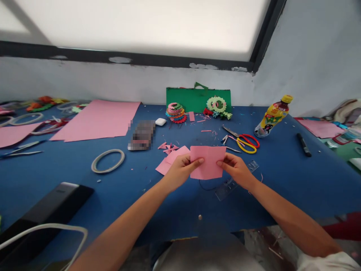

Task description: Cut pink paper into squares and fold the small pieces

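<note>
A small sheet of pink paper (208,163) with a faint upright crease is held up over the blue table. My left hand (181,168) pinches its left edge, thumb on the near face. On the opposite edge, my right hand (237,168) grips it the same way. Below and left of the sheet lie more pink paper pieces (166,164), partly hidden by my left hand. A clear ruler (225,189) rests beneath my right hand. Just beyond that hand are scissors (246,143) with red and yellow handles.
Large pink sheets (98,120) lie at the back left, near a tape roll (108,161). Toothed paper rings (176,113) stand by a green card (197,97). A tilted drink bottle (273,116), a black marker (304,145) and a dark power bank (50,210) are also on the table.
</note>
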A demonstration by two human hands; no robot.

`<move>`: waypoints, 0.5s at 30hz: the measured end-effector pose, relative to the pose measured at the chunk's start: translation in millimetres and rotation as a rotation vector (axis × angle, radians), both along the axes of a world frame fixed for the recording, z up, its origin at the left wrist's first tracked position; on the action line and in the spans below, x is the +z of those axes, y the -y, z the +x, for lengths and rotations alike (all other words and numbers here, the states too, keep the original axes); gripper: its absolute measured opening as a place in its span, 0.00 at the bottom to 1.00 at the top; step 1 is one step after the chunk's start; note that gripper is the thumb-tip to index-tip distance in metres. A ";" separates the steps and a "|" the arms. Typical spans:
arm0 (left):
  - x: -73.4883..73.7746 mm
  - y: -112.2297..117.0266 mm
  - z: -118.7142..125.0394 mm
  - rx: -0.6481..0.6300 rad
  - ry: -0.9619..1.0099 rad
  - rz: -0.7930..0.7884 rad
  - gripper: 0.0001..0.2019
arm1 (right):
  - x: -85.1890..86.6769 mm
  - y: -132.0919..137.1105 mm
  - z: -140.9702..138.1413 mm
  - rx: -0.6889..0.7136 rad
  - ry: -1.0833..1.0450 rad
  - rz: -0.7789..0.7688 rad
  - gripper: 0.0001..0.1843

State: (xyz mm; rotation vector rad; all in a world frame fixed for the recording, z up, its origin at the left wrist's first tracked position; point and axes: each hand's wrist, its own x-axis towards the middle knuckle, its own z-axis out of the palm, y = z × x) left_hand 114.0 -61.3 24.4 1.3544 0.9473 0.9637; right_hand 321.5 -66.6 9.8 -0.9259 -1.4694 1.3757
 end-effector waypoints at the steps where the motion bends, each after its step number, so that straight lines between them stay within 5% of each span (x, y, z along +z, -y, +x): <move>1: -1.0 -0.8 0.5 0.008 -0.039 0.045 0.15 | -0.5 -0.8 1.2 -0.030 0.058 0.064 0.14; 8: -12.3 -3.3 2.9 0.003 -0.175 0.258 0.10 | -9.0 -5.2 3.7 -0.140 0.320 0.357 0.12; 15: -26.1 -12.2 2.2 -0.022 -0.200 0.268 0.08 | -21.1 -14.5 3.5 -0.090 0.383 0.358 0.11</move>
